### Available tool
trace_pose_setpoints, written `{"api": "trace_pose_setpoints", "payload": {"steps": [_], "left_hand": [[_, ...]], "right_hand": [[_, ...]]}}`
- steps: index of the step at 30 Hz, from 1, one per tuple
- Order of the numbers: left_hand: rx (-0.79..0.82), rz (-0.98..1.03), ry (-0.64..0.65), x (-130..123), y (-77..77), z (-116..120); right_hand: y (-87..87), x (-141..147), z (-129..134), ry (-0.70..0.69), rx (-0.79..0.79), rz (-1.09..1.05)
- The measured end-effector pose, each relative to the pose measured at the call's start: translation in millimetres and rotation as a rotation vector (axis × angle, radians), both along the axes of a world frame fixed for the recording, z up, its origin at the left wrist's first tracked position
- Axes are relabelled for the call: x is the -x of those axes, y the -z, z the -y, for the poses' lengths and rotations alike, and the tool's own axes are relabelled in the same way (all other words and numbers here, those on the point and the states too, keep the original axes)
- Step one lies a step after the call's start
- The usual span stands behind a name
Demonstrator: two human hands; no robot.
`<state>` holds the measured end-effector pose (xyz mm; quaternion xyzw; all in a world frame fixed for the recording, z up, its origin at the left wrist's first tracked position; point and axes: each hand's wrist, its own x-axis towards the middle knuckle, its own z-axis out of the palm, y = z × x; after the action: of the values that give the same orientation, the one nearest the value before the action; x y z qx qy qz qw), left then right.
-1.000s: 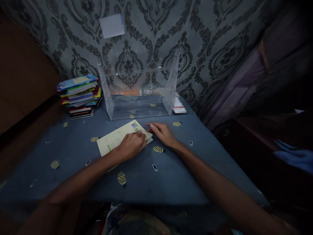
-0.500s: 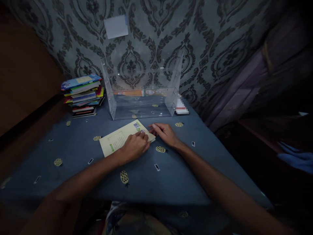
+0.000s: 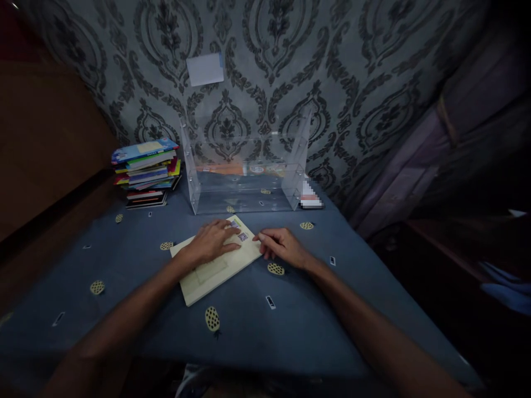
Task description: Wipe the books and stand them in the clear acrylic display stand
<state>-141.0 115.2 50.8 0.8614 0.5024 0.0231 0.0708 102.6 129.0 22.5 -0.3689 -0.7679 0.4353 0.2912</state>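
A pale yellow-green booklet (image 3: 215, 273) lies flat and slanted on the blue tablecloth. My left hand (image 3: 212, 241) rests on its upper part with the fingers spread. At the booklet's right corner is my right hand (image 3: 282, 246), its fingers curled and the thumb close to the index finger; whether a bit of the corner is between them is too small to tell. Behind the booklet stands a clear acrylic rack (image 3: 244, 202) with shelves.
A pile of books (image 3: 147, 166) stands at the back left. Right of the rack lies a white item (image 3: 310, 200), partly blurred. A card (image 3: 205, 69) is on the patterned wall. The tablecloth (image 3: 302, 326) has pineapple prints. A curtain (image 3: 409, 166) hangs at right.
My left hand has opened from a curled shape and moved left over the booklet. More of the booklet's near side shows. The whole view has shifted slightly, with things lower in it.
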Motion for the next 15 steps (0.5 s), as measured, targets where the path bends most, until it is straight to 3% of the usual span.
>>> {"api": "trace_pose_setpoints", "payload": {"steps": [9,15], "left_hand": [[-0.13,-0.144,-0.214,-18.3,-2.3,9.6],[-0.18,0.031,-0.214,-9.2,15.2,-4.9]], "right_hand": [[6.0,-10.5,-14.9,0.197,-0.324,0.175],[20.2,-10.4,-30.3,0.209,-0.305,0.095]]}}
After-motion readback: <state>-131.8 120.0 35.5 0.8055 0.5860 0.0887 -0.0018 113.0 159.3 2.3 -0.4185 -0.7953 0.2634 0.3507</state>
